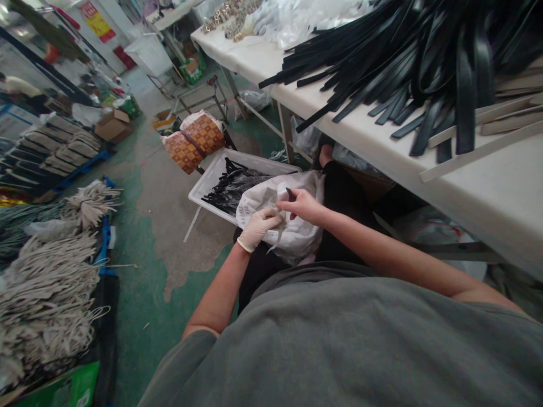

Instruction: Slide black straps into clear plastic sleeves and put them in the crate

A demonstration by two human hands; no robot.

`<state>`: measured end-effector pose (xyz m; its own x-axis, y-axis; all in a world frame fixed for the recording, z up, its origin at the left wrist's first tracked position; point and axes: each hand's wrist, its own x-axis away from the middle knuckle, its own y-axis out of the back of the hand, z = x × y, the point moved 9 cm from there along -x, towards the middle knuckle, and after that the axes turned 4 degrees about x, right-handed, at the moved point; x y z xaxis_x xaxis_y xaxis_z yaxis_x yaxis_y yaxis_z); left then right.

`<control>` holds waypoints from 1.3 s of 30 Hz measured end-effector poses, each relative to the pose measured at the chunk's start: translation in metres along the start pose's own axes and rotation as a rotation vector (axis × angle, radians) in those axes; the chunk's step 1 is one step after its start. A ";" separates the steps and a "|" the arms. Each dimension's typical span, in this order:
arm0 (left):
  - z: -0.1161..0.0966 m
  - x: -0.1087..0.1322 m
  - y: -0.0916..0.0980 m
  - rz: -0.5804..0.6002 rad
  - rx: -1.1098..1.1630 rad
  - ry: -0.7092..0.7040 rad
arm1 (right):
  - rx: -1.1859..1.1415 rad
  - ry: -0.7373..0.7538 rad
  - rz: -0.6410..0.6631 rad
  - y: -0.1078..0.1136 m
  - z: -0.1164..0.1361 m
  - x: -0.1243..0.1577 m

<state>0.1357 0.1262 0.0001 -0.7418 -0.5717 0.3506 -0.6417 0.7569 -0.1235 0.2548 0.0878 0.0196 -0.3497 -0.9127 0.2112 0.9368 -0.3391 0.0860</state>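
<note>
A white plastic bag (303, 240) with some printing rests open on my lap. Over its mouth, my left hand (259, 228), in a pale glove, is closed with its fingertips pinched together; what they hold is too small to make out. Close beside it, my bare right hand (306, 207) is closed around a small dark tool (291, 194), of which only a short end sticks up past the fingers. Just beyond the bag, a white plastic bin (196, 195) holds many black strips (233, 183).
To my right, a white table (504, 195) carries a heap of black straps (407, 62) and metal fittings (237, 20). A stool with a brown checked cushion (195, 141) stands ahead. Bundled pale cords (51, 282) lie at left. Another person (19, 87) is far left.
</note>
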 end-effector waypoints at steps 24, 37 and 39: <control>0.016 0.002 0.005 -0.274 -0.158 -0.261 | -0.122 -0.233 -0.021 0.007 -0.054 0.013; 0.053 0.009 -0.022 0.038 0.108 0.117 | 0.310 0.216 -0.076 0.036 -0.004 -0.012; 0.059 0.016 -0.024 0.094 0.063 0.156 | 0.363 0.259 -0.096 0.038 0.007 -0.015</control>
<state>0.1274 0.0803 -0.0463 -0.7628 -0.4399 0.4740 -0.5858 0.7805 -0.2184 0.2962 0.0901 0.0261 -0.3789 -0.9235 -0.0609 0.8209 -0.3657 0.4386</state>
